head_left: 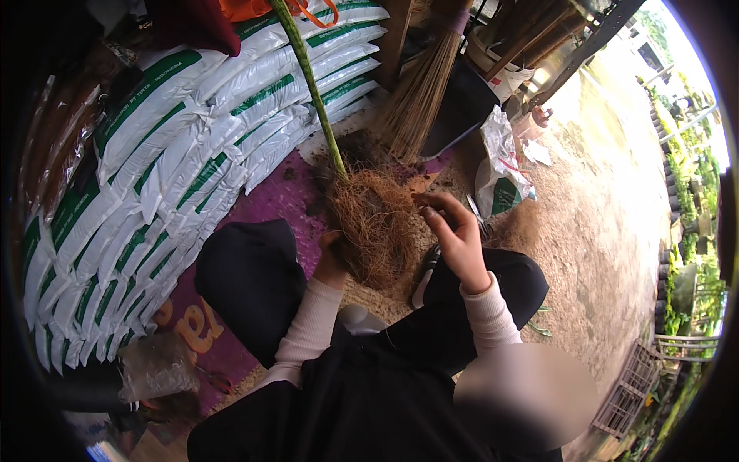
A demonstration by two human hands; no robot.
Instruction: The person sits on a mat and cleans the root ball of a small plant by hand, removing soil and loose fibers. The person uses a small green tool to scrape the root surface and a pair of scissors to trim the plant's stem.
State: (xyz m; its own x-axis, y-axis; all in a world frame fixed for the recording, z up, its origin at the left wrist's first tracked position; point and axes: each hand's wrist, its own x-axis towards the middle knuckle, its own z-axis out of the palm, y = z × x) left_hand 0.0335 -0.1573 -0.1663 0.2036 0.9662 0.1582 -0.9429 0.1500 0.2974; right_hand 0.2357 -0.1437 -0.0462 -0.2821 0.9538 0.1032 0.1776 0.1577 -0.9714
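Fibrous root ball sits between your hands, its mottled green stem angling up-left; your left grip, nearer, touches its lower-left side, fingers hidden, can't tell closure, while your right grip nearly pinches by its right edge, hold unclear.

From my remote seat I am viewing what I am taking for a plant nursery's daylit work area: green plants are growing beside dark pots at the right edge, white-and-green sacks are lying in a tall stack at left, a stick broom is standing nearby, and a green stem is rising from a fibrous root ball.
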